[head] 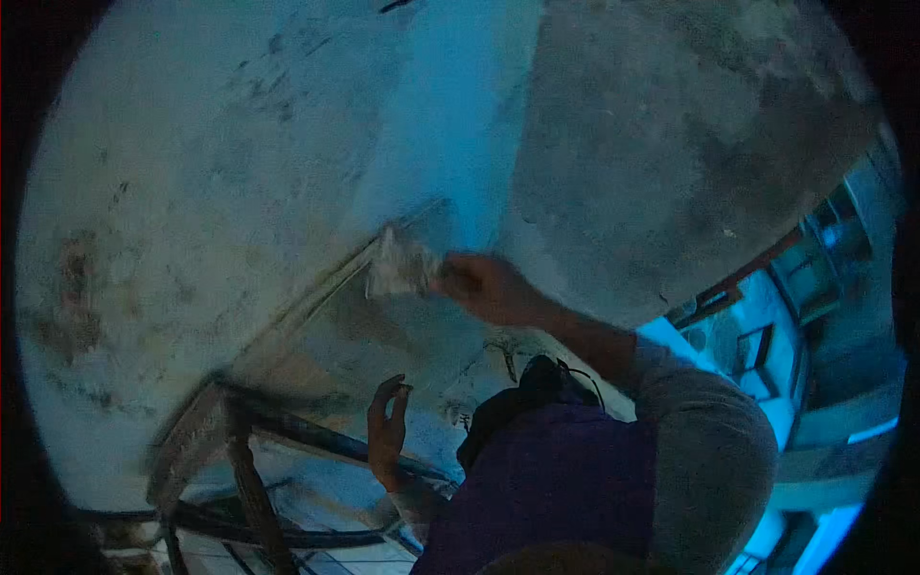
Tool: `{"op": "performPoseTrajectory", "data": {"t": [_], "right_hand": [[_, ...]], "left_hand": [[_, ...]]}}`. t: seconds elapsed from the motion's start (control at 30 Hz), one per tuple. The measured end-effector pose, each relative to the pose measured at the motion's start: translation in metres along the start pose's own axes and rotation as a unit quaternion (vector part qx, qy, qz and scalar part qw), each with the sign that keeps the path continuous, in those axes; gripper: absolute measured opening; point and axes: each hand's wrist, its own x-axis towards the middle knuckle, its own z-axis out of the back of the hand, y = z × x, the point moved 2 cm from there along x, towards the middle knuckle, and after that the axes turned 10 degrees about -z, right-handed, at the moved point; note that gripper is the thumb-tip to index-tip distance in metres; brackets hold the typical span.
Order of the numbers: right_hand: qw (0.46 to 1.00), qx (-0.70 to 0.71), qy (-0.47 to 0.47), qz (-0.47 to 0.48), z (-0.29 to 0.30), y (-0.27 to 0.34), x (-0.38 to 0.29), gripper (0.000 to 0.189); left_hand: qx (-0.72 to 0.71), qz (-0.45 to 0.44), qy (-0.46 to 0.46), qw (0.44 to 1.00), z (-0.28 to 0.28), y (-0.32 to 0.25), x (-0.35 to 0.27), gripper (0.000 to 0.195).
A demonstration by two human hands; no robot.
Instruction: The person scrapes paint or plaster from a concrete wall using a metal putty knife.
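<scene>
My right hand [485, 284] reaches forward and grips a pale, flat, blurred thing [402, 266], perhaps a cloth or a scraper; motion blur hides its exact kind. It lies against or just in front of a stained plastered surface [237, 180], by the upper end of a narrow straight ledge [323, 291]. Lower down, my left hand [388, 435] is raised with the thumb and fingers apart, and nothing clear shows in it. Beside that hand runs the dark bar of a frame or railing [309, 431].
A bright blue band [460, 115] separates the pale surface from a darker grey one [625, 158]. A dark post [251, 489] stands at lower left. Below my right arm is a black object [539, 381] with a thin loop. Window-like structures [755, 352] line the right.
</scene>
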Motion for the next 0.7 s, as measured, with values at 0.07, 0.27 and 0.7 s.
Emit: {"op": "performPoseTrajectory", "data": {"t": [0.07, 0.27, 0.7], "right_hand": [[0.978, 0.155, 0.095, -0.104, -0.015, -0.036, -0.044, 0.035], [0.967, 0.162, 0.095, -0.172, -0.021, -0.071, -0.126, 0.037], [0.955, -0.040, -0.252, -0.152, 0.040, -0.104, -0.320, 0.036]], "left_hand": [[-0.048, -0.040, 0.017, 0.998, -0.003, -0.012, 0.019, 0.038], [-0.280, -0.157, -0.041, 0.946, -0.062, -0.066, 0.026, 0.048], [-0.133, -0.092, 0.155, 0.975, -0.241, -0.143, 0.006, 0.023]]}}
